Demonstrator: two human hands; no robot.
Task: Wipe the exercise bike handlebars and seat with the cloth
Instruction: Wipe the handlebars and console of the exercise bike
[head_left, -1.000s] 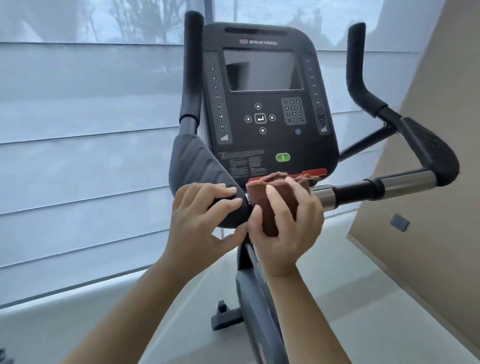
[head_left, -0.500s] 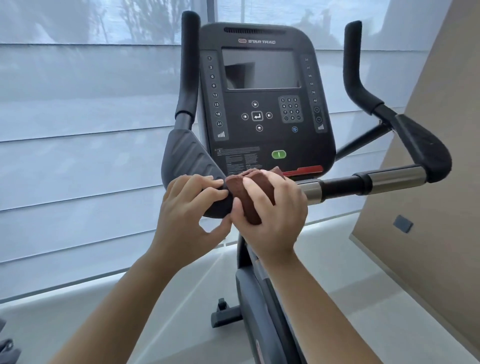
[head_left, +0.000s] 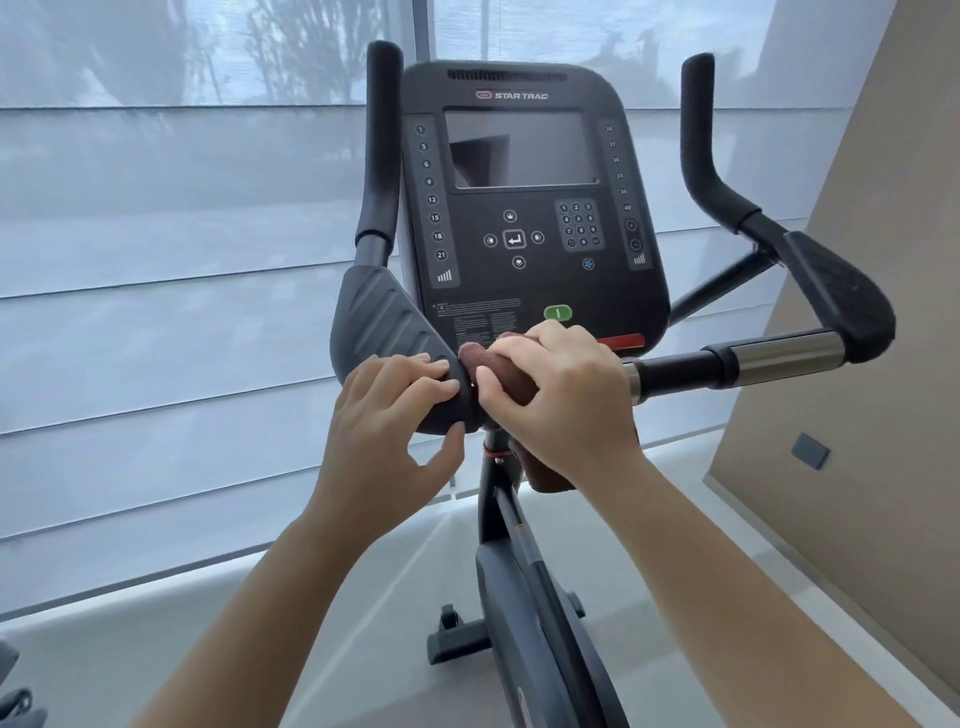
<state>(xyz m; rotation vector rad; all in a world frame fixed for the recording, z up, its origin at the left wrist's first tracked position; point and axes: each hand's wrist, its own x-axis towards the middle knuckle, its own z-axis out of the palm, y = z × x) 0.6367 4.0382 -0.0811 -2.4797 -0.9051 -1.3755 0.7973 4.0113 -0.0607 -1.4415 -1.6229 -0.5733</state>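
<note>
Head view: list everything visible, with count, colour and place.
cloth: one, brown, wrapped over the centre bar
handlebars: one set, black with silver sleeves, across the middle
console: one, black, upper centre
bike frame: one, dark grey, lower centre
blinds: pale grey, behind and left
wall: beige, right
wall plate: one, grey, low on that wall
left hand: grips the handlebars' left pad
right hand: grips the cloth
</note>
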